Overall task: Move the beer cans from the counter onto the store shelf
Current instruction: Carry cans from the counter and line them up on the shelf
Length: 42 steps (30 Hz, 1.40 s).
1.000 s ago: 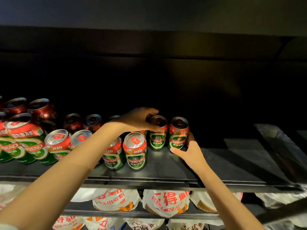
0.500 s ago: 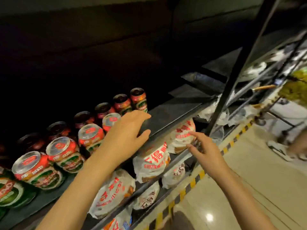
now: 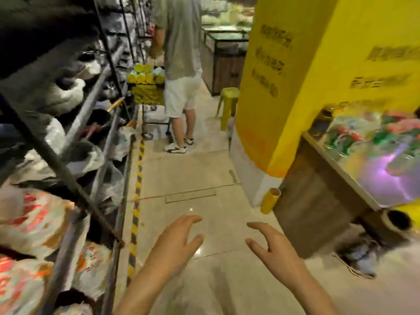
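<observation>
**A:** Beige tile floor [image 3: 204, 178] fills the middle of your view. Entry: both of your hands are empty. Left hand [image 3: 175, 244] and right hand [image 3: 272, 248] hang over the aisle, fingers spread and relaxed, touching nothing.

**B:** Which step do you log?

**A:** Judged as the trip for the next load. You face along the aisle, with the shelf [image 3: 68, 173] on your left and the counter [image 3: 336, 173] on your right.

**B:** Where are the beer cans?

**A:** Beer cans [image 3: 345, 137] show as a green and red blur on the counter top, far right. How many, you cannot tell; the blur is too heavy. No cans are visible on the part of the shelf in view, only white bags [image 3: 34, 221] with red print.

**B:** Next move?

**A:** Likely, you turn further right, reach over the counter edge and close each hand round an upright can. Expect smooth, slippery sides.

**B:** Room notes?

**A:** Glossy tiles, with a yellow and black stripe [image 3: 136, 201] along the foot of the shelf. A yellow pillar [image 3: 295, 87] stands far right of centre. A person [image 3: 179, 64] stands far down the aisle by a cart [image 3: 147, 92], with a yellow stool [image 3: 228, 103] nearby. Mind them when you swing back.
</observation>
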{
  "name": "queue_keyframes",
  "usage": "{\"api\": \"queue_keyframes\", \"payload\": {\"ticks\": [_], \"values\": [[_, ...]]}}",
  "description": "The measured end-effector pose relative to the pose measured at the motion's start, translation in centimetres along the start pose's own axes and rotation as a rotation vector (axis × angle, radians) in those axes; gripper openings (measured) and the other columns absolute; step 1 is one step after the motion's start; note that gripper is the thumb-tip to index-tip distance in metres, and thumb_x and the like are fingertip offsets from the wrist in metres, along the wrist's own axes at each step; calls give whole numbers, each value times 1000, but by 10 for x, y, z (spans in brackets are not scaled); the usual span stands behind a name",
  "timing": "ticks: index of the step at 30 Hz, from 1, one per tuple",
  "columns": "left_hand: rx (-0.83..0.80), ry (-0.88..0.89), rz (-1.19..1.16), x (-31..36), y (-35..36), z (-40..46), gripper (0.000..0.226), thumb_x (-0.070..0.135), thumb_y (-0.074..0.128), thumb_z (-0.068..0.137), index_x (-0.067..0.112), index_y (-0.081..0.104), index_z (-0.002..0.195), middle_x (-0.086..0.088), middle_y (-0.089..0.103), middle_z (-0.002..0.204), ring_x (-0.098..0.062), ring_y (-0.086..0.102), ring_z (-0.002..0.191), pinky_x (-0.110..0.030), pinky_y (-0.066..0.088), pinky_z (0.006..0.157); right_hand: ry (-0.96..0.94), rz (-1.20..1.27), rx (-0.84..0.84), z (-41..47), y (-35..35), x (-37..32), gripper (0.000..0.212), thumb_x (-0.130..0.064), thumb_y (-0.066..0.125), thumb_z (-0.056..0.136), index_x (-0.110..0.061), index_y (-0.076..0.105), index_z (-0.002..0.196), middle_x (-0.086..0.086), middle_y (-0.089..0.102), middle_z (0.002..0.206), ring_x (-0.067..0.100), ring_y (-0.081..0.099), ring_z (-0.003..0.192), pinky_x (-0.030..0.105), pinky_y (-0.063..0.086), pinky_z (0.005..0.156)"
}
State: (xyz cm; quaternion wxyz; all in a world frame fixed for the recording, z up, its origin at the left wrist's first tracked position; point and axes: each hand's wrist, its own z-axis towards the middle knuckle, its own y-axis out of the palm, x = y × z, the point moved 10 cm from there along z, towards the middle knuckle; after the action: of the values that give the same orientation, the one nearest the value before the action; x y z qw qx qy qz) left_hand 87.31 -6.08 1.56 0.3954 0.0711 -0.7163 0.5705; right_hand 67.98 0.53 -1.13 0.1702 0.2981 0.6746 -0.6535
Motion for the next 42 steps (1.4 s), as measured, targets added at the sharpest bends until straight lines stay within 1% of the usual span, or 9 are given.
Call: {"api": "queue_keyframes", "payload": {"ticks": [2, 10, 15, 19, 24, 27, 30, 36, 42], "values": [[-55, 42, -41, 45, 45, 13, 39, 34, 56, 91, 26, 50, 128, 13, 52, 127, -4, 49, 118, -15, 35, 94, 108, 11, 58, -35, -34, 58, 38, -43, 52, 93, -33, 48, 129, -18, 50, 133, 0, 47, 115, 16, 38, 88], [-289, 129, -232, 241, 231, 32, 36, 29, 58, 90, 27, 53, 126, 15, 55, 123, -2, 51, 113, -17, 38, 93, 448, 78, 273, -181, -171, 260, 35, -37, 57, 91, -33, 51, 126, -19, 54, 125, 4, 51, 113, 21, 41, 87], [-468, 71, -418, 308, 316, 33, 22, 18, 60, 89, 36, 58, 102, 14, 62, 110, 0, 57, 104, -7, 42, 79, 544, 176, 362, -229, -225, 336, 32, -34, 58, 91, -32, 54, 122, -21, 54, 118, 2, 53, 111, 19, 40, 86], [-497, -61, -473, 325, 350, 51, 19, 14, 61, 89, 27, 61, 103, 7, 64, 108, -2, 59, 100, -7, 43, 73, 513, 227, 385, -216, -265, 367, 35, -35, 54, 93, -32, 51, 128, -23, 49, 123, -7, 43, 110, 16, 34, 92], [-407, -106, -429, 350, 370, 108, 21, 19, 59, 90, 18, 62, 111, 6, 63, 106, 1, 55, 93, -20, 41, 79, 456, 277, 416, -176, -322, 405, 38, -33, 52, 94, -28, 49, 132, -16, 50, 128, -3, 43, 113, 16, 33, 93], [-360, -109, -441, 380, 390, 153, 23, 19, 58, 90, 17, 62, 112, 3, 64, 108, -7, 57, 98, -25, 41, 82, 440, 280, 419, -155, -358, 439, 39, -33, 54, 93, -26, 50, 132, -14, 52, 130, 0, 45, 113, 14, 34, 91], [-357, -109, -490, 423, 422, 199, 18, 16, 58, 90, 17, 63, 107, 1, 64, 102, -14, 57, 98, -20, 42, 74, 485, 317, 421, -143, -393, 483, 37, -32, 55, 93, -28, 52, 129, -16, 53, 126, 0, 47, 110, 7, 35, 82], [-452, 7, -529, 536, 497, 275, 12, 10, 59, 89, 13, 62, 100, 4, 63, 92, -4, 57, 84, -1, 39, 64, 520, 284, 493, -134, -459, 569, 30, -27, 59, 91, -32, 55, 120, -24, 52, 115, -11, 48, 101, -6, 31, 77], [-531, 58, -613, 612, 540, 326, 12, 19, 66, 86, 25, 62, 95, 6, 65, 95, -2, 61, 85, -9, 44, 76, 546, 318, 460, -105, -492, 648, 25, -30, 59, 91, -39, 55, 113, -23, 56, 115, -3, 50, 107, 15, 34, 89]]}}
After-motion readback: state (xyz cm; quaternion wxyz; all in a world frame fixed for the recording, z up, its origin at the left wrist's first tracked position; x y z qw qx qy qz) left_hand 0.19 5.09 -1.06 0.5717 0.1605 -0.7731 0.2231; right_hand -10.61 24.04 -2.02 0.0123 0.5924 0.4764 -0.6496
